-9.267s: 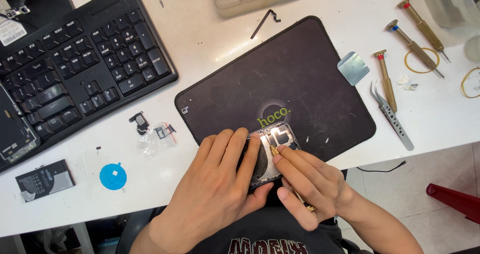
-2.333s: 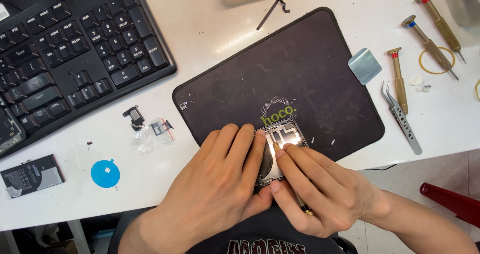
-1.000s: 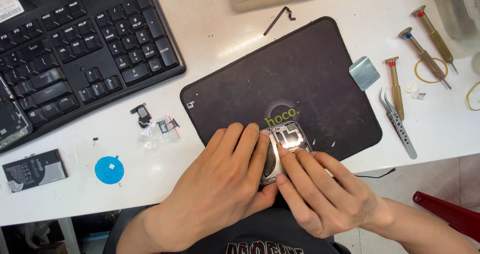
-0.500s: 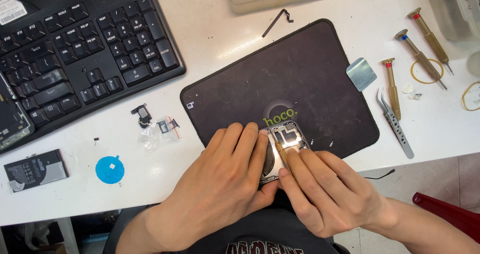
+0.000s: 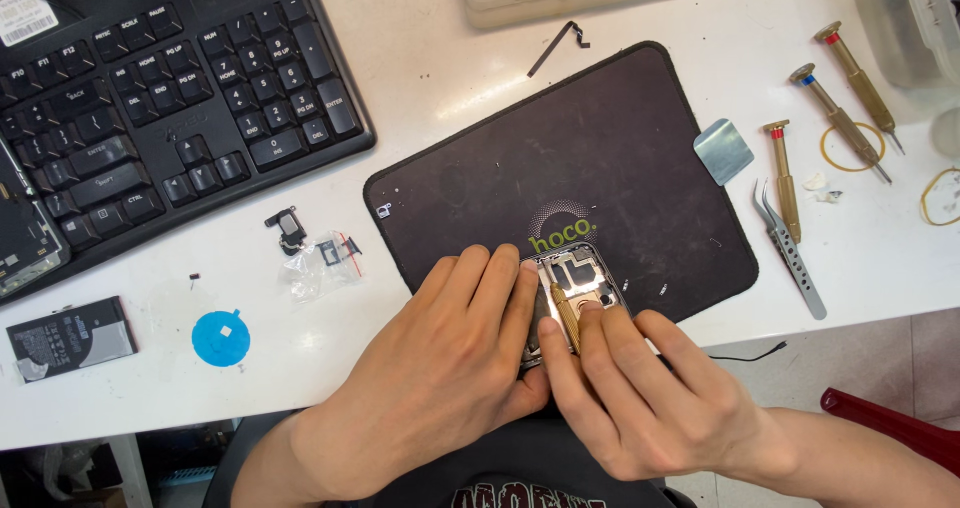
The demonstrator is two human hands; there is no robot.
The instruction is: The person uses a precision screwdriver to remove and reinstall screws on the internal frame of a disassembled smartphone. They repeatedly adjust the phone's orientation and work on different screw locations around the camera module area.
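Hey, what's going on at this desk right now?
A person is working on an opened phone with its back cover off, lying on a black rubber work mat. The left hand presses flat on the phone to steady it, while the right hand holds a small brass-handled screwdriver with its tip in the phone's insides. Three more brass screwdrivers and metal tweezers lie to the right, a black keyboard to the left.
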